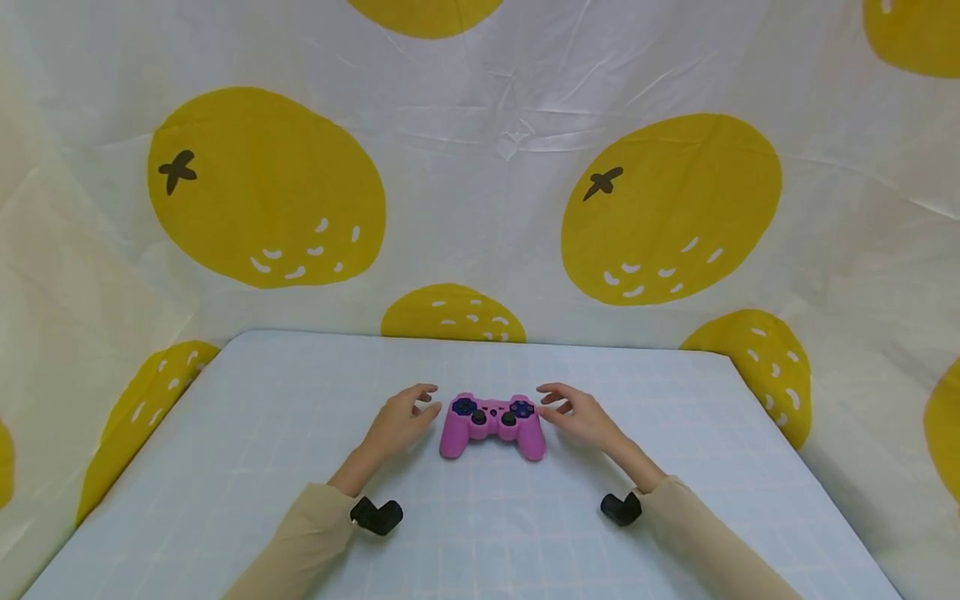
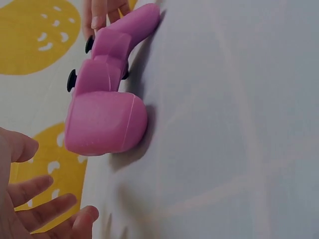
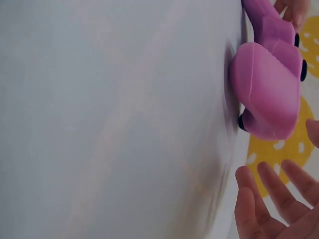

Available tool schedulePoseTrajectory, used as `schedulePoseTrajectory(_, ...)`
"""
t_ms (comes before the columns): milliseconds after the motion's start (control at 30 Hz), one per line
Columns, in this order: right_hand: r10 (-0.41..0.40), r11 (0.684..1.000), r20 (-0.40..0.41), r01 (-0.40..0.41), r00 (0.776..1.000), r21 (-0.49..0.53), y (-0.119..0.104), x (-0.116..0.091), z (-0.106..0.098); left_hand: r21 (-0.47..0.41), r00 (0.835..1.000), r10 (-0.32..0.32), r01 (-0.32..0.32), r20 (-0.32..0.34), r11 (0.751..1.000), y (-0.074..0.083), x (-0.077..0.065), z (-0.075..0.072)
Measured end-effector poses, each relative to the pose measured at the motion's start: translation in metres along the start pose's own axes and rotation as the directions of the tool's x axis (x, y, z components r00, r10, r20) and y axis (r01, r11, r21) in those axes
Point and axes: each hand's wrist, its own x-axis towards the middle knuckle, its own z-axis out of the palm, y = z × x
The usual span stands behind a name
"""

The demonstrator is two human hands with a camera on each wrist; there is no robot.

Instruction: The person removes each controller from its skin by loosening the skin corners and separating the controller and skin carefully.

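A pink game controller (image 1: 492,421) with dark thumbsticks and dark button pads lies on the table, its grips toward the person. To its left is the left hand (image 1: 401,421), fingers loosely bent and apart from the controller. On the other side the right hand (image 1: 581,417) has its thumb and fingertips close to the controller's right edge. In the left wrist view, a gap separates the left fingers (image 2: 47,204) from the pink grip (image 2: 104,124). The right wrist view has the right fingers (image 3: 279,191) spread below the nearer grip (image 3: 266,92), with nothing held.
The table (image 1: 487,533) has a pale blue cloth with a faint grid. Behind and beside it hangs a white curtain (image 1: 472,192) printed with big yellow fruit. Each sleeve cuff carries a small black wrist camera, one on the left (image 1: 377,516) and one on the right (image 1: 621,509).
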Motion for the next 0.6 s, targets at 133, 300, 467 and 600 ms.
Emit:
schedulePoseTrajectory(133,0.029,0.999,0.014,-0.029,0.999,0.028,-0.001,0.001,0.002,-0.028,1.000,-0.011,0.011,0.021,1.000,0.002,0.001,0.003)
schedulePoseTrajectory(300,0.047,0.997,0.016,-0.048,0.999,0.059,-0.002,0.001,0.003,-0.059,0.999,-0.020,0.023,0.044,0.998,0.003,0.005,0.006)
schedulePoseTrajectory(467,0.070,0.993,0.010,-0.071,0.997,0.096,-0.001,0.003,0.005,-0.068,0.998,-0.037,0.041,0.054,0.997,0.004,0.007,0.010)
schedulePoseTrajectory(600,0.098,0.986,0.027,-0.100,0.995,0.133,0.000,0.004,0.008,-0.085,0.997,-0.033,0.039,0.064,0.996,0.007,0.008,0.011)
